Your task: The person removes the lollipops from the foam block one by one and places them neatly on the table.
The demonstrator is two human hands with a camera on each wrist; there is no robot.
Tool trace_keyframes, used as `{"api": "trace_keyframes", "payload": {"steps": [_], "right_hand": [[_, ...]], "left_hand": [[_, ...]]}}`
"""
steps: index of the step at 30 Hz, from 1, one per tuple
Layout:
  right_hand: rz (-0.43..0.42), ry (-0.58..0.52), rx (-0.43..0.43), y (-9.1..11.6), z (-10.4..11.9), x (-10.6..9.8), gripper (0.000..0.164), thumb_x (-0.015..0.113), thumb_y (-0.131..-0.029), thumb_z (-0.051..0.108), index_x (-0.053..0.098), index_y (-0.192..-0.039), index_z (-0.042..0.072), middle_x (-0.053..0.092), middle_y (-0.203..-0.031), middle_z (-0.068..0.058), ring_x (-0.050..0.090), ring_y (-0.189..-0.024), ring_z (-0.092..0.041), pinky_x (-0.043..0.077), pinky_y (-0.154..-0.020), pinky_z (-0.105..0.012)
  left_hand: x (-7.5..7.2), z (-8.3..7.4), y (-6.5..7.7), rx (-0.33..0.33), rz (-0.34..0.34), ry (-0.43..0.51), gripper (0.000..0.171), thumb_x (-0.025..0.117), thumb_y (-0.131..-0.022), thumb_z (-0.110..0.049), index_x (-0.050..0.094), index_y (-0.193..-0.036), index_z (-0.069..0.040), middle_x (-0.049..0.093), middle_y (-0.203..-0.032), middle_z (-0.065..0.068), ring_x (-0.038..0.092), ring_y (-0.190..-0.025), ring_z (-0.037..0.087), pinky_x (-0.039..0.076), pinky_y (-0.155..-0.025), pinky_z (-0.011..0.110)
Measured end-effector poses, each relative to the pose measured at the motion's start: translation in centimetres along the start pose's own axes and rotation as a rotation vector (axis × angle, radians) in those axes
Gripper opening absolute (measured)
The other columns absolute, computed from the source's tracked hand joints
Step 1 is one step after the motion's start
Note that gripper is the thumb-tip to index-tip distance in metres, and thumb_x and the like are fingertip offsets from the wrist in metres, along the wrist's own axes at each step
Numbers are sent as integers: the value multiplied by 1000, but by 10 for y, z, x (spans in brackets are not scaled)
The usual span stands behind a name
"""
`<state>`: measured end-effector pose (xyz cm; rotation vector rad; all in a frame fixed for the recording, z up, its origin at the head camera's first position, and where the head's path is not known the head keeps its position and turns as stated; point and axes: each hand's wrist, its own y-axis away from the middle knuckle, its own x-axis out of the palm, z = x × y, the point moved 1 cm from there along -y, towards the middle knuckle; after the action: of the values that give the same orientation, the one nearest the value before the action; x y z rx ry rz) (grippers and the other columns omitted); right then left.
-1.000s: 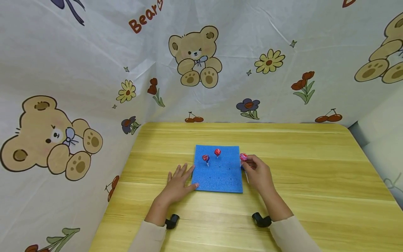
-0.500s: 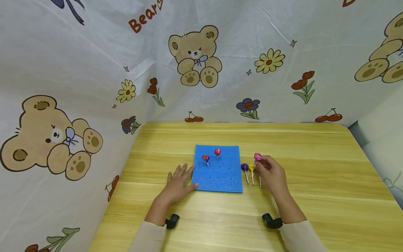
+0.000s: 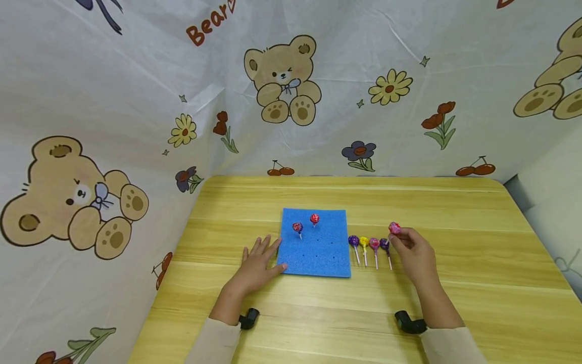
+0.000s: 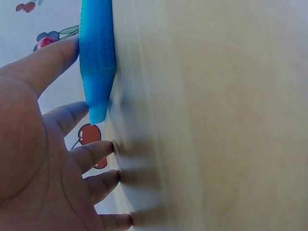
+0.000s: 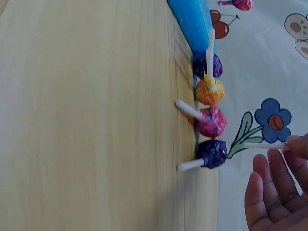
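Note:
My right hand (image 3: 416, 258) pinches a pink lollipop (image 3: 394, 228) just under its head, at the right end of a row of lollipops. In the right wrist view its white stick (image 5: 262, 145) points away from the fingertips. The row on the table holds a purple lollipop (image 3: 354, 241), a yellow one, a pink one (image 3: 374, 243) and a dark purple lollipop (image 5: 211, 154). A blue foam board (image 3: 318, 258) with small holes lies left of them. Two red-topped lollipops stand upright in it. My left hand (image 3: 256, 265) lies spread, thumb and index finger touching the foam's left edge.
The wooden table (image 3: 491, 242) extends to both sides of the foam board. Behind it and at its left hangs a white cloth (image 3: 336, 60) printed with bears and flowers. A black wrist camera mount (image 3: 249, 319) sits below each hand.
My right hand has moved right with the pink lollipop, from the foam board's right edge past the row, which is now uncovered. My left hand has stayed in place.

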<state>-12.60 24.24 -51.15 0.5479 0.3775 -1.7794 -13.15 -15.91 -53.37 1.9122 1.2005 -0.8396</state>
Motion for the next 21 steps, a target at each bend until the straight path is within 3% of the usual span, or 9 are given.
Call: {"api": "trace_keyframes", "payload": {"steps": [7,21], "right_hand": [[-4,56,3,-3,-12,-12,33,60,-102,35,68,-120,8,71,-118,-13,52,-83,17,49,-70,-8],[85,168,80,-3,-16,-18,38,58,-102,39,67,-115,4,68,-103,-11,56,-84,-17,45,-64,-23]], "left_hand": [[2,1,-1,-3,0,0,78,59,-98,-56,24,-162,-31,13,-172,8,2,-159,36,-3,-121,71],[2,2,-1,-2,-3,-4,78,59,-97,-57,24,-162,-32,13,-172,7,1,-160,35,-3,-121,71]]}}
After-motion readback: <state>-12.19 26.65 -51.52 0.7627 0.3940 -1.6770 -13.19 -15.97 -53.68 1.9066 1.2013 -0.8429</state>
